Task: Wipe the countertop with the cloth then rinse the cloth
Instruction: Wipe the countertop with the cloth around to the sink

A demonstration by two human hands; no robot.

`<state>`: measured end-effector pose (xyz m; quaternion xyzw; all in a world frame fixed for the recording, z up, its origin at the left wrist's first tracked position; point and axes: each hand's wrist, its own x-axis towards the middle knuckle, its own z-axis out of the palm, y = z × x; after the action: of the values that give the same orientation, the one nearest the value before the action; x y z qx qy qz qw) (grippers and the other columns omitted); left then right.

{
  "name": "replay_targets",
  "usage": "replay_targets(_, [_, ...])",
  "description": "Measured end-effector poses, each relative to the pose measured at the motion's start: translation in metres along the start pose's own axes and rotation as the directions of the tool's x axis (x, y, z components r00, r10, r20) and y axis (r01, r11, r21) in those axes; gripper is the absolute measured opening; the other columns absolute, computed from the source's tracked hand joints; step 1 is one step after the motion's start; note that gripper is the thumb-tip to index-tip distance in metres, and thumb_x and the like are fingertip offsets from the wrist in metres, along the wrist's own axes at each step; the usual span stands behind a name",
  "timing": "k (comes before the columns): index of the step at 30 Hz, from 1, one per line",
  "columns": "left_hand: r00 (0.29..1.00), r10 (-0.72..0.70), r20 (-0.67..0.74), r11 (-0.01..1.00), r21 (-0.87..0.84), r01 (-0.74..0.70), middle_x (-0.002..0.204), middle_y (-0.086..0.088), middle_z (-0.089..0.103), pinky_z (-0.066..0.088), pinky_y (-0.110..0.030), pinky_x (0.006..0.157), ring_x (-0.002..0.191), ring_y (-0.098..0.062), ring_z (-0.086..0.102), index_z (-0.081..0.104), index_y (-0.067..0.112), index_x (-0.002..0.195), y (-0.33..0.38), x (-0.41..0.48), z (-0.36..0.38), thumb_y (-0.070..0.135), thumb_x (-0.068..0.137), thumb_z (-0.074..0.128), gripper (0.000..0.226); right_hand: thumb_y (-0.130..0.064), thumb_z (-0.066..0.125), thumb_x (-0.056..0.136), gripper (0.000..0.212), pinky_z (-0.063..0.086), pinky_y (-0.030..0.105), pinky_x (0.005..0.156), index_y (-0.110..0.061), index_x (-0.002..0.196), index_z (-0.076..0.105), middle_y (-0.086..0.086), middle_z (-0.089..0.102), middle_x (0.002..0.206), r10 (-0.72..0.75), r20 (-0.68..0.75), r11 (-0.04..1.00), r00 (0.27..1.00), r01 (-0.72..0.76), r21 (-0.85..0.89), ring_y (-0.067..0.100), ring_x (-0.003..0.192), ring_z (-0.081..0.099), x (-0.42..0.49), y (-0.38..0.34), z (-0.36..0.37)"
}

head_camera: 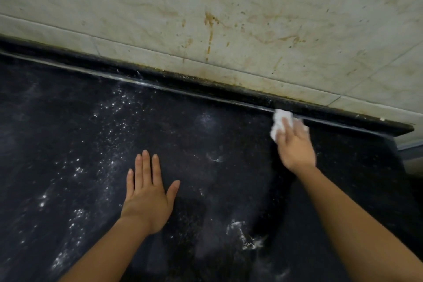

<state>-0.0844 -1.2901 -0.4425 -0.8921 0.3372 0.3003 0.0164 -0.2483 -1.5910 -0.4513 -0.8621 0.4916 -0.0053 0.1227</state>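
Here one cloth (277,119), seemingly pressed under right hand (296,147); left hand (148,197) flat.

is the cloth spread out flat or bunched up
Bunched up: the cloth shows as a crumpled white wad under the right hand, pressed on the countertop by the back ledge, no flat spread edges visible.

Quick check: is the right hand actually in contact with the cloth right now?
Touching. The head view shows the right hand with its fingers laid over the white cloth, pressing it onto the countertop.
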Motion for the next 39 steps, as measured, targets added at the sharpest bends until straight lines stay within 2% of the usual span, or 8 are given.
replay_targets(4, [1.0, -0.003, -0.012, 1.0, -0.005, 0.003, 0.138, -0.011, -0.048, -0.018, -0.041, 0.114, 0.13, -0.023, -0.041, -0.038, 0.007, 0.132, 0.0, 0.0, 0.001, 0.055, 0.09, -0.001, 0.074, -0.024, 0.024, 0.099, 0.049, 0.016, 0.048, 0.114, -0.007, 0.145, 0.026, 0.024, 0.021, 0.152, 0.375, -0.068, 0.927, 0.925, -0.375, 0.006, 0.039, 0.141, 0.017, -0.002, -0.026, 0.013])
replay_targets(7, [1.0, -0.004, -0.011, 1.0, -0.006, 0.004, 0.136, -0.01, -0.048, -0.018, -0.04, 0.113, 0.129, -0.022, -0.042, -0.038, 0.007, 0.132, 0.0, 0.0, 0.002, 0.054, 0.093, 0.002, 0.073, -0.025, 0.007, 0.095, 0.059, 0.013, 0.047, 0.117, -0.008, 0.148, 0.026, 0.021, 0.015, 0.156, -0.103, 0.009, 0.994, 0.995, 0.103, -0.031, 0.039, 0.143, 0.012, -0.031, -0.097, 0.037])
replay_targets(12, [0.999, 0.001, -0.04, 0.999, -0.035, -0.003, 0.136, -0.008, -0.047, -0.019, -0.039, 0.113, 0.128, -0.017, -0.041, -0.037, 0.01, 0.132, -0.001, 0.001, 0.004, 0.055, 0.094, 0.004, 0.072, -0.041, 0.019, 0.101, 0.054, 0.001, 0.031, 0.118, -0.022, 0.151, 0.021, -0.001, 0.009, 0.16, -0.654, 0.253, 0.736, 0.713, 0.677, -0.004, 0.015, 0.148, 0.001, -0.051, -0.08, 0.021])
replay_targets(19, [0.994, 0.017, -0.112, 0.997, -0.077, -0.026, 0.138, -0.007, -0.045, -0.018, -0.039, 0.114, 0.133, -0.02, -0.038, -0.036, 0.011, 0.132, -0.003, 0.003, 0.011, 0.055, 0.094, 0.004, 0.071, -0.028, 0.024, 0.101, 0.051, 0.013, 0.044, 0.117, -0.011, 0.149, 0.021, 0.02, 0.016, 0.156, 0.184, -0.009, 0.982, 0.983, -0.184, -0.039, 0.034, 0.144, 0.01, -0.02, -0.029, 0.022])
replay_targets(27, [0.93, 0.055, -0.364, 0.98, -0.159, -0.12, 0.152, -0.002, -0.023, -0.018, -0.037, 0.113, 0.14, -0.013, -0.025, -0.02, 0.011, 0.143, -0.006, -0.053, 0.036, 0.059, 0.087, -0.009, 0.075, -0.037, 0.021, 0.101, 0.052, 0.02, 0.036, 0.117, -0.015, 0.143, 0.041, 0.01, 0.038, 0.151, -0.791, 0.183, 0.591, 0.583, 0.807, -0.014, 0.027, 0.141, 0.03, -0.109, -0.06, 0.035])
replay_targets(31, [0.934, 0.015, -0.358, 0.991, -0.119, -0.061, 0.156, -0.004, -0.008, -0.006, -0.04, 0.115, 0.144, -0.016, -0.013, -0.006, 0.007, 0.146, -0.02, -0.107, 0.079, 0.061, 0.087, -0.013, 0.081, -0.027, 0.029, 0.102, 0.048, 0.019, 0.04, 0.111, -0.016, 0.148, 0.025, 0.019, 0.03, 0.15, -0.273, 0.007, 0.959, 0.962, 0.273, -0.071, 0.038, 0.136, 0.028, -0.07, 0.011, 0.012])
replay_targets(34, [0.941, 0.0, -0.339, 0.995, -0.092, -0.033, 0.157, -0.004, -0.006, -0.004, -0.04, 0.116, 0.145, -0.017, -0.011, -0.004, 0.007, 0.147, -0.028, -0.129, 0.101, 0.062, 0.088, -0.012, 0.081, -0.032, 0.023, 0.102, 0.049, 0.016, 0.044, 0.114, -0.017, 0.149, 0.022, 0.02, 0.018, 0.154, 0.18, -0.013, 0.984, 0.984, -0.18, -0.011, 0.036, 0.143, 0.013, -0.08, 0.03, 0.01])
replay_targets(39, [0.955, -0.016, -0.296, 0.999, -0.049, 0.002, 0.153, -0.003, -0.021, -0.012, -0.039, 0.114, 0.141, -0.016, -0.023, -0.015, 0.01, 0.144, -0.028, -0.147, 0.113, 0.066, 0.079, -0.018, 0.085, -0.032, 0.033, 0.099, 0.051, 0.022, 0.038, 0.114, -0.017, 0.148, 0.033, 0.013, 0.024, 0.156, -0.261, 0.081, 0.964, 0.962, 0.256, 0.066, 0.032, 0.144, 0.021, -0.162, 0.005, 0.021])
